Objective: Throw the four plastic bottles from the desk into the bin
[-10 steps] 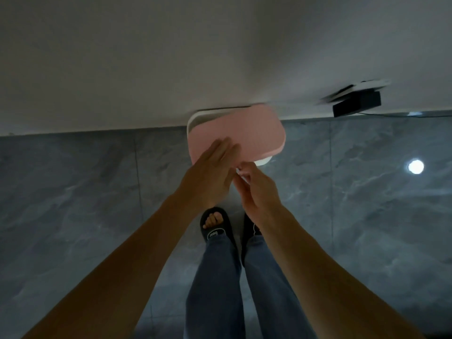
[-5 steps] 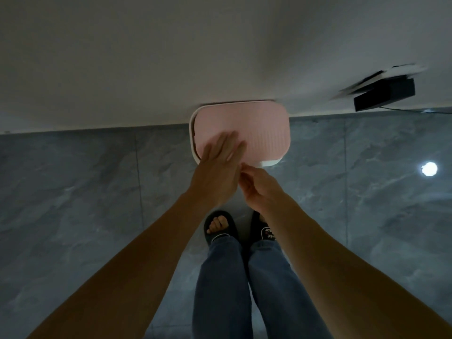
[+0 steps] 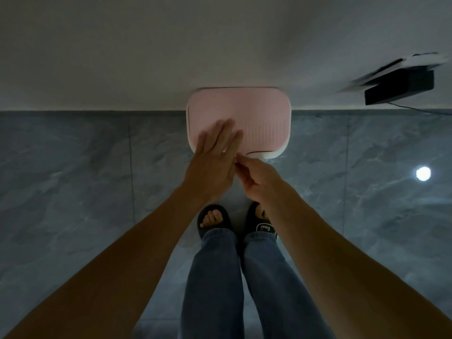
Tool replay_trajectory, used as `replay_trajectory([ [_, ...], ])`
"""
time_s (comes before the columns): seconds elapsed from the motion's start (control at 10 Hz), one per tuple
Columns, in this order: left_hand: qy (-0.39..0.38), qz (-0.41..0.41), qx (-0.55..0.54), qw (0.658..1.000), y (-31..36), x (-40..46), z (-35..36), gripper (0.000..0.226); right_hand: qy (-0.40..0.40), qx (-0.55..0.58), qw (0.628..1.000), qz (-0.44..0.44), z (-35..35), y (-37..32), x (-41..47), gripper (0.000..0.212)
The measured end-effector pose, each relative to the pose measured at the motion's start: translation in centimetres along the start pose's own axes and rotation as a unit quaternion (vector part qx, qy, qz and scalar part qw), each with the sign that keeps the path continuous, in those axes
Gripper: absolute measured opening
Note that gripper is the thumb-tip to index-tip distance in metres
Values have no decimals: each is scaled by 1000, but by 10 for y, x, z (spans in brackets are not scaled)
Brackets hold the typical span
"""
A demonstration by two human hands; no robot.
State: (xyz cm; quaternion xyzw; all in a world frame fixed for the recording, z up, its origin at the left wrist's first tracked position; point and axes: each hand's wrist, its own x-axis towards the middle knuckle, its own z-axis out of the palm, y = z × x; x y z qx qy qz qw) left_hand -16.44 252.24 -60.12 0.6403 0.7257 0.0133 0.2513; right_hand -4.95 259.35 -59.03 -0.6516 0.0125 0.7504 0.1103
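Note:
A white bin with a pink lid (image 3: 259, 113) stands on the floor against the wall, and its lid lies flat and closed. My left hand (image 3: 215, 152) rests with straight fingers on the lid's near left part. My right hand (image 3: 256, 177) is just in front of the bin's near edge, with its fingers curled and the fingertips pinched together beside my left hand. What it pinches is too small to tell. No plastic bottle is in view.
Grey marble floor tiles (image 3: 73, 179) spread to both sides. A black box with a cable (image 3: 398, 86) sits against the wall at the right. My feet in dark slippers (image 3: 215, 221) stand just before the bin. A light's reflection (image 3: 423, 173) shines on the floor.
The pink lid has come down from a tilted, raised position to flat on the bin, with my left hand pressing on it. My right hand stayed at the front edge.

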Motion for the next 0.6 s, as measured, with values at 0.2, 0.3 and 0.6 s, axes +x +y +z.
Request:
replay_trajectory([
  [0.2, -7, 2, -3, 1000, -4, 3, 5, 65, 27, -1, 1000, -7, 3, 2, 8, 7],
  [0.3, 0, 6, -4, 1000, -7, 3, 6, 66, 19, -19, 1000, -14, 2, 1, 8, 8],
  [0.6, -73, -115, -142, 981, 34, -51, -64, 33, -3, -276, 959, -56, -29, -14, -78, 21],
])
